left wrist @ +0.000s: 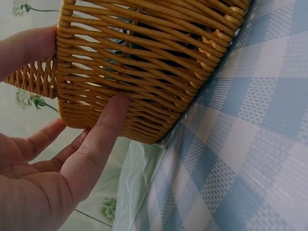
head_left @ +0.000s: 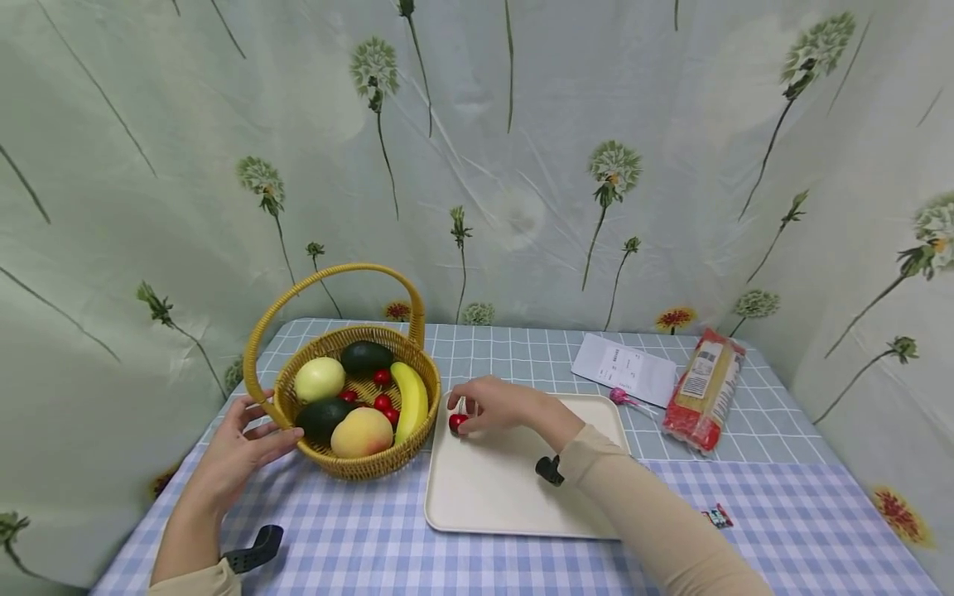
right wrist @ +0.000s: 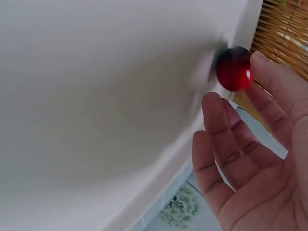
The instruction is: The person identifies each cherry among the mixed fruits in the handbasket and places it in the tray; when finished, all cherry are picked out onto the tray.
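The right hand (head_left: 495, 404) rests at the near-left corner of the tray (head_left: 522, 497), its fingers (right wrist: 269, 101) loosely curved around a small red cherry (head_left: 457, 421). In the right wrist view one fingertip touches the cherry (right wrist: 234, 69), which sits on the tray (right wrist: 96, 96) just inside its rim; the other fingers lie straight beside it, so this grip is loose and mostly open, touching rather than clamping.

Just left of that grip stands the basket (head_left: 358, 465), its wall nearly against the tray's edge. The left hand (head_left: 242, 451) is at the basket's far side from the tray, fingers spread and nearly straight. In the left wrist view the thumb (left wrist: 103, 130) presses flat on the woven wall (left wrist: 144, 62) and another finger rests higher on the weave: an open grip, steadying, with nothing enclosed.

Inside the basket, between the two hands, lie a banana (head_left: 410, 397), a peach (head_left: 361, 433), two avocados (head_left: 365, 356), a pale apple (head_left: 319, 379) and more cherries (head_left: 383, 402).

Well beyond the right grip, on the checked counter (head_left: 782, 513), lie a paper (head_left: 624, 369) with print too small to read, a pink lollipop (head_left: 622, 398) and a red packet (head_left: 704, 389) whose label cannot be read. A small wrapper (head_left: 717, 516) lies nearer, to the right of the forearm.
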Motion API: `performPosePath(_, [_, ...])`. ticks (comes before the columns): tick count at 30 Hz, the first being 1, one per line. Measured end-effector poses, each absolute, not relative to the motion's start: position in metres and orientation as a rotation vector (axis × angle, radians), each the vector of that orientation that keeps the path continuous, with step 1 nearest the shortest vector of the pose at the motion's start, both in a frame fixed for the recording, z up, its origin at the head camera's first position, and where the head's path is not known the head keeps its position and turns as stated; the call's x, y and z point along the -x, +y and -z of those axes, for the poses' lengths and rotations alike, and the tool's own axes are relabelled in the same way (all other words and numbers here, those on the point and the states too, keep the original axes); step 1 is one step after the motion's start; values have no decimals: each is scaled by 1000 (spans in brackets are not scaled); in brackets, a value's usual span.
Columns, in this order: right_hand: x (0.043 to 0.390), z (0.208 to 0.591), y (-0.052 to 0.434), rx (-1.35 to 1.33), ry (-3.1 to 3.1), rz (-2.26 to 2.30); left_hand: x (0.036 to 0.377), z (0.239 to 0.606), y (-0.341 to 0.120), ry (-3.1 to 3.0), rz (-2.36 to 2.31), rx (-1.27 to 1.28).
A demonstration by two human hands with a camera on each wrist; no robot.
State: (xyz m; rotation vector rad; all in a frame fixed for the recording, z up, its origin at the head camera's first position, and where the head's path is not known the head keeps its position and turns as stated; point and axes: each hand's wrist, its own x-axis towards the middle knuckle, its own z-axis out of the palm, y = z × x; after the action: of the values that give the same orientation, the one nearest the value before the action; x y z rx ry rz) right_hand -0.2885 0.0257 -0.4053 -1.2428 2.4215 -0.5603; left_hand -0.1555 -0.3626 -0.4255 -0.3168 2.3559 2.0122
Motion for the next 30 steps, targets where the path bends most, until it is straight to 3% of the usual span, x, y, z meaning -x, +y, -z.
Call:
performPosePath(15, [307,357,4,1391,2506,480,154,426,-363,2391,-1978,347])
performPosePath(30, [318,342,-61,1361,2463,413,151,429,-364,2467,-1902,383])
